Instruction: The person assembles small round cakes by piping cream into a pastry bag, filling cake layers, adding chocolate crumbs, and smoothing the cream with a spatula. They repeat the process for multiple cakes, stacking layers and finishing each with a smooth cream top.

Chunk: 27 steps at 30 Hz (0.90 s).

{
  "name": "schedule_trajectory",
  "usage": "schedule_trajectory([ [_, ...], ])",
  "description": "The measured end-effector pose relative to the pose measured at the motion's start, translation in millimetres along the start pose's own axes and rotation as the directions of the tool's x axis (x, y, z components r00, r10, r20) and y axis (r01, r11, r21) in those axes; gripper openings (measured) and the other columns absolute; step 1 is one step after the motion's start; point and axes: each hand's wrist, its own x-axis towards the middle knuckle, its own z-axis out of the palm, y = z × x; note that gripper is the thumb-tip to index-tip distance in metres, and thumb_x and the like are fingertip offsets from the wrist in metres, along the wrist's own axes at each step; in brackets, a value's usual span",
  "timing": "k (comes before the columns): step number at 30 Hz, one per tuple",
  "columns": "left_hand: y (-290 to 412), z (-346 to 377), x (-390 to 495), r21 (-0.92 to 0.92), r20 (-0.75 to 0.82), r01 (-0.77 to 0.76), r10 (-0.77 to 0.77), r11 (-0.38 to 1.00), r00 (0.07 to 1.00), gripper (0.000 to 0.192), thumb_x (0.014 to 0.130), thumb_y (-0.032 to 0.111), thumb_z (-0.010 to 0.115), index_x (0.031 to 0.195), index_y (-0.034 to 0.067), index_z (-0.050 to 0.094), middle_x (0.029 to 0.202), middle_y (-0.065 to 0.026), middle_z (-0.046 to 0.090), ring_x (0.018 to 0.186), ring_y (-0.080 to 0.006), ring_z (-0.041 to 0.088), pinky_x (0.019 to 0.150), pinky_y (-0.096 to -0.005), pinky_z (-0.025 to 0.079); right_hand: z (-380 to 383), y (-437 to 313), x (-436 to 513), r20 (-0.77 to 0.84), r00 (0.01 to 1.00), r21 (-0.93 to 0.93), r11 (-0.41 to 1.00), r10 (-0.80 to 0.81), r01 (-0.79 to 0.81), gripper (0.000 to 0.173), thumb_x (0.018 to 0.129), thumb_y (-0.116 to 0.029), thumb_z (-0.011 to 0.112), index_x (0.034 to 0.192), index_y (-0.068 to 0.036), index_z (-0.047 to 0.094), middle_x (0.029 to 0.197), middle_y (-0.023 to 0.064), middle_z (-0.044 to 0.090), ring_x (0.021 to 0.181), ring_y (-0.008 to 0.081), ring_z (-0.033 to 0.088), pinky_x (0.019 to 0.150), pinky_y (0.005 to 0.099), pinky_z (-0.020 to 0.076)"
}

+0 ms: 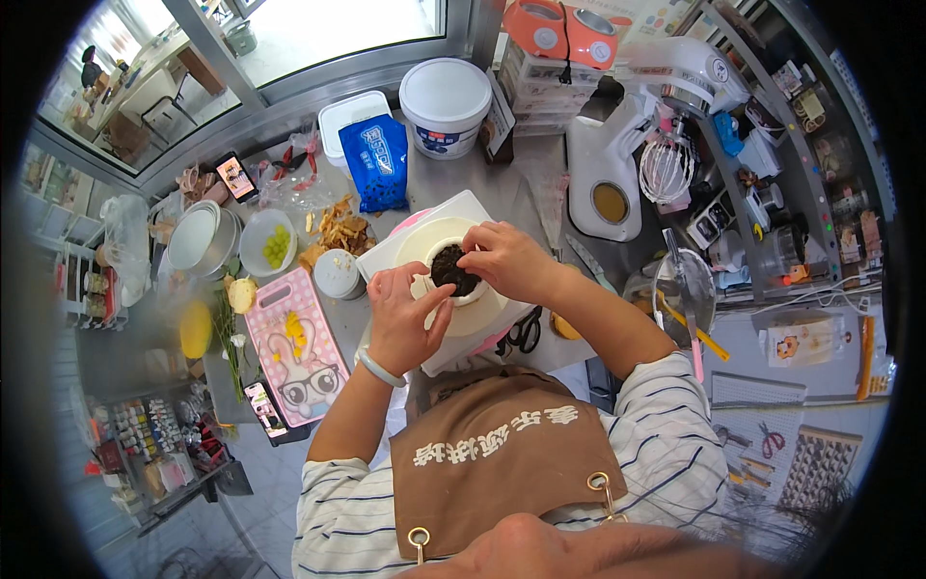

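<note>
Both hands are at a small round white piece point(485, 292) topped with dark crumbs point(450, 266); whether it is a cup or a cream-coated cake I cannot tell. It rests on a round cream-coloured board point(474, 318) over a white square board point(463, 206), with pink edges showing beneath. My left hand point(405, 311) is at the near left of the piece, thumb and forefinger apart, the thumb tip by the crumbs. From the right, my right hand point(514, 259) bends its fingertips down over the crumbs. Anything pinched there is hidden.
Beyond the boards stand a blue bag point(374, 163) and a white lidded bucket point(445, 108). To the left are a pink cutting board point(300, 354), a bowl of green grapes point(249, 239) and a pile of peelings point(340, 230). Black-handled scissors point(522, 333), a knife point(589, 260) and a stand mixer point(615, 166) lie rightward.
</note>
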Motion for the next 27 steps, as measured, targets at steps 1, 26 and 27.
schedule_trajectory([
  [1,-0.1,0.3,0.3,0.001,0.000,-0.006,0.006,1.000,1.000,0.024,0.083,0.019,0.073,0.107,0.018,0.076,0.116,-0.0101,0.057,0.102,-0.0280,0.052,0.096,-0.0461,0.034,-0.7,0.5,0.2,0.018,1.000,-0.005,1.000,-0.006,0.007,0.016,0.074,-0.009,0.077,0.089,-0.012,0.071,0.098,0.0019,0.059,0.094,0.0220,0.063,0.083,0.0370,0.0491],
  [26,-89.8,-33.2,-118.4,-0.068,0.069,0.652,-0.649,0.755,0.758,0.041,0.089,0.023,0.071,0.124,0.005,0.062,0.122,-0.0183,0.055,0.109,-0.0330,0.055,0.095,-0.0406,0.046,-54.5,-19.3,-51.0,-0.297,0.922,0.134,0.967,0.250,-0.219,0.039,0.086,-0.010,0.073,0.124,-0.012,0.067,0.121,0.0081,0.069,0.104,0.0275,0.065,0.095,0.0391,0.0492],
  [27,-96.3,-17.2,-137.1,0.025,0.142,0.714,-0.710,0.700,0.690,0.051,0.087,0.030,0.075,0.128,0.003,0.058,0.123,-0.0201,0.054,0.112,-0.0352,0.056,0.096,-0.0414,0.047,-55.4,-18.9,-71.1,-0.346,0.860,0.231,0.922,0.375,-0.310,0.037,0.088,-0.009,0.072,0.124,-0.011,0.067,0.119,0.0093,0.069,0.102,0.0277,0.066,0.093,0.0382,0.0501],
])
